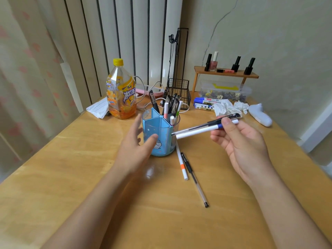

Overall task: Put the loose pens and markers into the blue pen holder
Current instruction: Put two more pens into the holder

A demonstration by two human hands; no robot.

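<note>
The blue pen holder [162, 139] stands mid-table with several pens and markers upright in its rear compartments. My left hand [136, 146] is cupped against its left front side, fingers apart. My right hand [240, 142] is raised to the holder's right, pinching a black gel pen [213, 122] and a white marker with a blue band [199, 131], both lying level with their tips toward the holder. On the table in front of the holder lie a white marker with an orange band [181, 163] and a clear black-capped pen [195, 178].
An orange drink bottle [121, 92] stands behind left of the holder. Back right are blue-capped markers [206, 103], crumpled tissues [228, 106], a clear box [224, 90], a wire basket [178, 90], a small shelf with bottles [226, 71] and a white device [260, 115].
</note>
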